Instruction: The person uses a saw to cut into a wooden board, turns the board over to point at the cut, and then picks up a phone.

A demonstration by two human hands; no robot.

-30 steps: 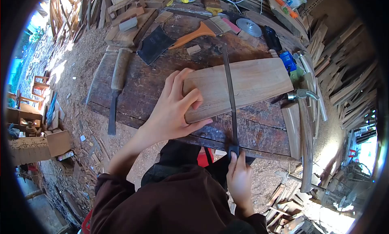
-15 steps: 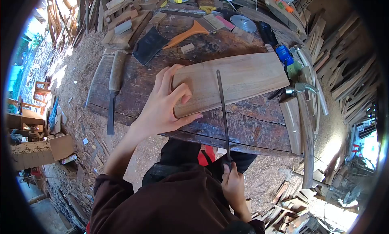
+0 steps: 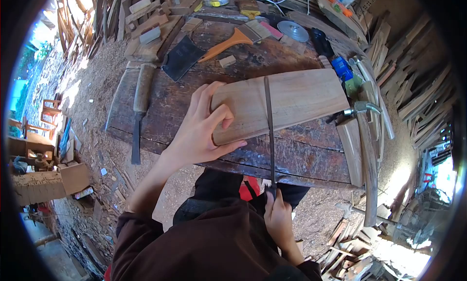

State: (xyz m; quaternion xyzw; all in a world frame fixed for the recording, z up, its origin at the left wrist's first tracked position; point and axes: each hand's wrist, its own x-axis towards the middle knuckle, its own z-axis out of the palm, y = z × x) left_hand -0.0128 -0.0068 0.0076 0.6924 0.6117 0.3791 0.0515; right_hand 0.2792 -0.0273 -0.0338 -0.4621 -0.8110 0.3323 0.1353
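Note:
A tapered wooden board [image 3: 304, 93] lies on the worn workbench [image 3: 311, 152]. My left hand [image 3: 199, 123] grips its left end, with the thumb at the near edge, the index finger bent on top and other fingers round the far side. My right hand [image 3: 278, 214], low by my body, is closed round the dark handle of a long narrow metal file [image 3: 270, 120]. The file crosses the board's top from near to far, its tip close to the far edge. How closely it presses on the wood cannot be made out.
Left on the bench lies a wood-handled chisel [image 3: 141, 101]. Behind the board are a dark cleaver-like blade [image 3: 181, 58], an orange-handled brush [image 3: 228, 43] and a small wood block [image 3: 227, 61]. A hammer [image 3: 368, 159] rests at the right edge. Wood scraps [image 3: 348, 254] and shavings cover the ground.
The file has been drawn slightly nearer the far edge with its tip further across the board. My right hand has risen slightly. The left hand keeps its grip; the view has shifted a little.

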